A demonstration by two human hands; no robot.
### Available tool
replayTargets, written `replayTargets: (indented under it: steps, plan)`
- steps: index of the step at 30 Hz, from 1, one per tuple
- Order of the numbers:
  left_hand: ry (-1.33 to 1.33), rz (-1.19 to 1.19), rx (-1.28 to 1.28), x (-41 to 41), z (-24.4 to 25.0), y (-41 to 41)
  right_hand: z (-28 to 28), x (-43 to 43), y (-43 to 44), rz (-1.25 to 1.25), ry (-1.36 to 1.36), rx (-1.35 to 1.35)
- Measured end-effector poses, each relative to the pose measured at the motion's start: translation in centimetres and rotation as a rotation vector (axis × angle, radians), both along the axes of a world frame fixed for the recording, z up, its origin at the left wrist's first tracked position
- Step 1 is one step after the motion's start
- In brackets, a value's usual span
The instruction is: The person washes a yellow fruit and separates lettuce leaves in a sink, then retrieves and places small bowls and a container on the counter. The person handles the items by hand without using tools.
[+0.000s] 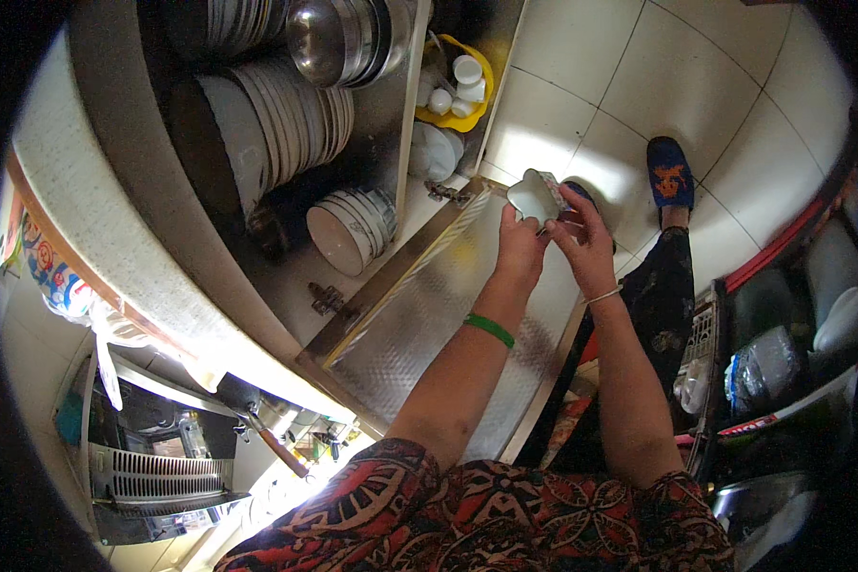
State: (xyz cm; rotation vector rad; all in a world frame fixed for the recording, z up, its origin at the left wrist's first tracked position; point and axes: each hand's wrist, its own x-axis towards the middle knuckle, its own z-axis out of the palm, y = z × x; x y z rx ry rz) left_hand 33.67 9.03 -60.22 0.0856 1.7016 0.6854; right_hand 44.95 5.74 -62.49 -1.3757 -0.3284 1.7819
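Observation:
Both my hands grip a small white ceramic piece, probably a bowl or cup, with a patterned outer side. My left hand holds it from the near left. The fingers of my right hand are on its right side, and the two thumbs are close together. It is held over the far end of the open cabinet door, which has a shiny textured lining. Left of the hands, a nested row of white bowls lies tipped on its side on the cabinet floor.
Stacked plates and metal bowls fill the cabinet. A yellow basket holds small white cups. The stone countertop curves along the left. A crate stands by my right leg. My slippered foot rests on the tiled floor.

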Motion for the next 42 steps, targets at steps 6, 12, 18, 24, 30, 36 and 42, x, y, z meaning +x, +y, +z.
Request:
replayTargets:
  steps: [6,12,18,24,30,36,42]
  plan:
    - [-0.004,0.02,-0.015,-2.2,-1.1,-0.8,-0.5,-1.2,-0.1,0.067,0.058,-0.014]
    - [0.042,0.005,-0.039,0.1,0.5,0.0,-1.0,-1.3,-0.2,0.065,-0.056,-0.021]
    - [0.343,-0.25,0.066,0.1,-1.6,-0.9,-1.8,-1.3,-0.4,-0.034,-0.083,-0.047]
    - [1.046,-0.58,0.395,2.8,3.3,2.7,-1.9,-0.9,-0.2,-0.03,-0.061,-0.018]
    - [1.027,-0.284,0.628,3.1,8.1,6.6,-2.2,-1.4,-0.9,0.024,-0.025,0.014]
    - [0.826,-0.018,0.402,0.6,7.5,5.6,-2.0,-1.6,-0.7,0.057,0.001,0.007]
    - [0.737,0.004,-0.091,1.0,3.2,2.9,-1.5,-1.2,-0.1,0.043,0.012,-0.021]
